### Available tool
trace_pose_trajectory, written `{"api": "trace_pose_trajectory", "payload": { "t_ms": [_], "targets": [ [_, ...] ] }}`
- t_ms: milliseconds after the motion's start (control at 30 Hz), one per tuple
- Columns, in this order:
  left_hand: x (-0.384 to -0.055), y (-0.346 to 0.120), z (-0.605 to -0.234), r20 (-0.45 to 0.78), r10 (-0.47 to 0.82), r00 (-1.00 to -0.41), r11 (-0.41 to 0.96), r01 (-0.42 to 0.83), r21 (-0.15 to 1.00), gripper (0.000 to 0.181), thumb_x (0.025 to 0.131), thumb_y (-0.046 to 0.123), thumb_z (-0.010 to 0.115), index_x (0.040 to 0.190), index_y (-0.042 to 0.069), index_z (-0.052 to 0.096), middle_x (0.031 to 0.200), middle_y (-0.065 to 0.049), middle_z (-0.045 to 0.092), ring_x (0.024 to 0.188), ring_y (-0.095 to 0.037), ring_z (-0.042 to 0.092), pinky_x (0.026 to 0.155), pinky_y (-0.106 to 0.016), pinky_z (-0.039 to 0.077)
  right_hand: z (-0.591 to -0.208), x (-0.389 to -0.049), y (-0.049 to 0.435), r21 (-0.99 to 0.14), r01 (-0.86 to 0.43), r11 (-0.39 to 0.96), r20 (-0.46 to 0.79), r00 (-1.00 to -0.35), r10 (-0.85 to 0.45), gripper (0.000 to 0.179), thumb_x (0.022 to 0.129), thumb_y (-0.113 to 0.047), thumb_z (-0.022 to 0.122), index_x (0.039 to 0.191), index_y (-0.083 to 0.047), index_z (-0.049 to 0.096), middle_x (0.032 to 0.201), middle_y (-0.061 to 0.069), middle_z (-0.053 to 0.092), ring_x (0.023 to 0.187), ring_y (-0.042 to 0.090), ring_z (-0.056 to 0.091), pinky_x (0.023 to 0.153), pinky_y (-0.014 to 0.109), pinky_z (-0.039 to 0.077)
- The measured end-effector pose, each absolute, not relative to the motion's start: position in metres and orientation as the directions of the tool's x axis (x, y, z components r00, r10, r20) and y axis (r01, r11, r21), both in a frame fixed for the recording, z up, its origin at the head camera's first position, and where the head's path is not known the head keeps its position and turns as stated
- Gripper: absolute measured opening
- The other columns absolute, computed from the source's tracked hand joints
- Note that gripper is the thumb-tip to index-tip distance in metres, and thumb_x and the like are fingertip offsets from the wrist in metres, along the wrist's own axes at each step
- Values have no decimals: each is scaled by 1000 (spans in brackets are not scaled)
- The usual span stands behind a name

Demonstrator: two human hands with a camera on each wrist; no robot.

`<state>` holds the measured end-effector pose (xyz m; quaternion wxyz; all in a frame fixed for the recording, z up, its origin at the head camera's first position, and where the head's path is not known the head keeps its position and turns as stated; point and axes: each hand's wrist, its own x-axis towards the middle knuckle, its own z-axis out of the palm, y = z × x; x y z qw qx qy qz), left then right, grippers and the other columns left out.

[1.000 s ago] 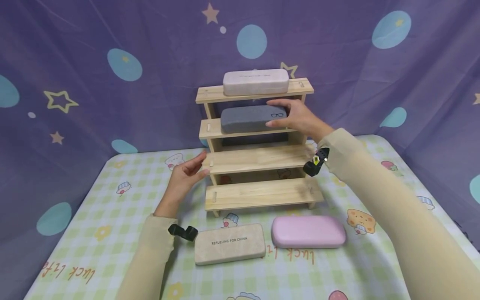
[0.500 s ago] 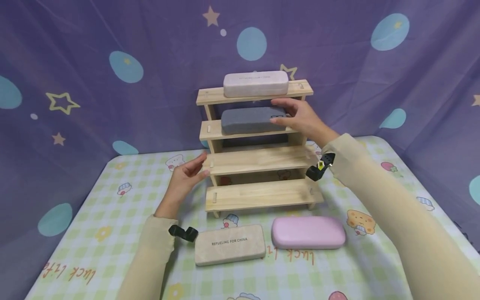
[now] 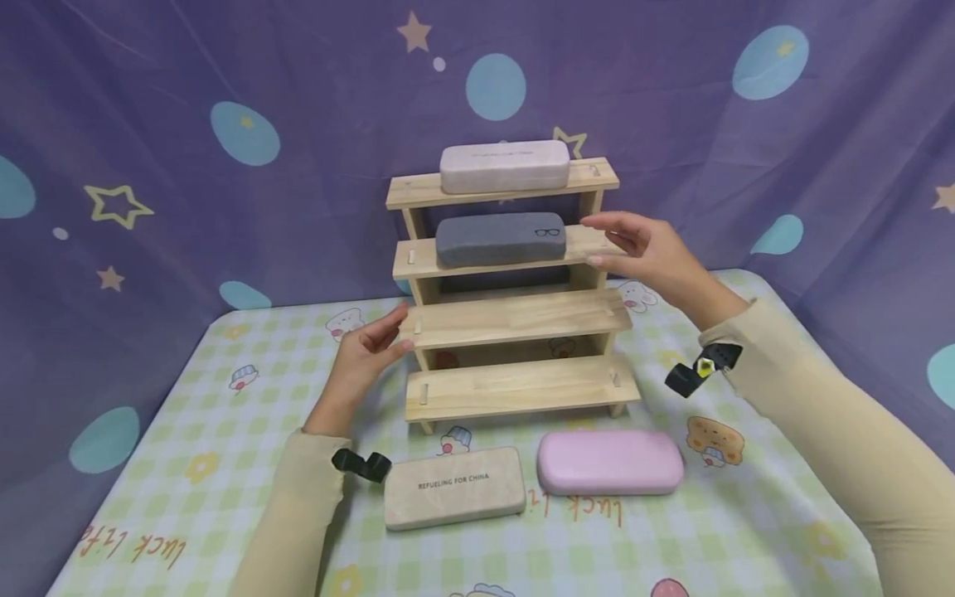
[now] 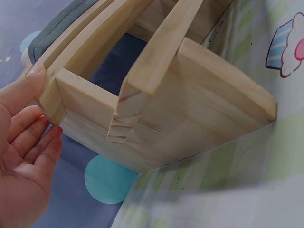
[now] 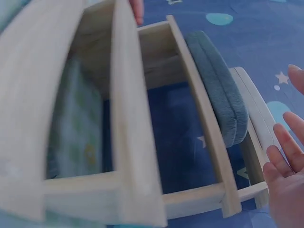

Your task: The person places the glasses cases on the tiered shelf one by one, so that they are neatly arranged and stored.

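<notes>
A stepped wooden display shelf (image 3: 522, 319) with several tiers stands on the table. My left hand (image 3: 364, 358) holds the left end of its second tier from the bottom; in the left wrist view the thumb (image 4: 29, 85) lies on the board and the fingers bend beneath it. A dark grey-blue glasses case (image 3: 500, 240) lies on the second tier from the top. To its right, apart from it, my right hand (image 3: 652, 253) holds nothing, its fingers spread by the tier's right end. On the top tier rests a pale whitish-pink glasses case (image 3: 504, 168).
In front of the shelf, a beige glasses case (image 3: 455, 491) printed with lettering lies on the checked tablecloth (image 3: 186, 398). Right of it is a glossy pink glasses case (image 3: 610, 463). A purple patterned curtain (image 3: 336, 166) hangs close behind the shelf.
My right hand has let go of the grey-blue glasses case and drawn back to the right. The case stays on its tier. My left hand keeps its place on the shelf.
</notes>
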<state>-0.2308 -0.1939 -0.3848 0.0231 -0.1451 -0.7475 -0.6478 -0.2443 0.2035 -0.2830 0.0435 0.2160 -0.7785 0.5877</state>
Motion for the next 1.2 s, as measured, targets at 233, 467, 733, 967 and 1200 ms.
{"api": "trace_pose_trajectory", "payload": {
  "t_ms": [233,467,733,967,1200],
  "targets": [
    [-228,-195,-386,216,173,-961,127,239,963,51,86,0,66,133,-7,48,140,-15,45,130,-18,44,109,-28,35,-305,-209,222,-891,-427,157,363,-875,-319,37,88,-1,63,125,2,56,127,-2,55,125,8,45,102,16,40],
    [-226,-195,-387,213,173,-962,142,238,961,51,86,2,67,132,-6,48,140,-15,46,128,-15,46,106,-21,38,-334,-184,234,-856,-517,-27,487,-787,-378,32,86,15,56,118,8,57,121,0,59,120,10,51,106,21,38],
    [-228,-195,-385,213,184,-959,139,240,961,51,87,1,66,133,-7,47,140,-15,46,131,-22,42,108,-24,36,-362,-154,239,-860,-511,-9,460,-766,-448,30,87,17,52,116,11,55,122,1,59,119,9,52,104,22,41],
    [-228,-194,-382,214,188,-959,134,241,961,51,86,-1,65,133,-8,46,140,-16,45,132,-25,41,109,-26,35,-384,-133,242,-885,-462,55,391,-803,-449,28,87,17,50,115,15,53,121,3,59,118,9,52,102,19,42],
    [-229,-193,-382,215,188,-958,129,241,962,51,86,-1,65,133,-8,47,140,-16,46,132,-25,41,110,-27,35,-402,-116,246,-905,-408,121,324,-846,-424,28,88,14,51,115,9,56,119,1,60,118,6,52,101,14,41]
  ]
}}
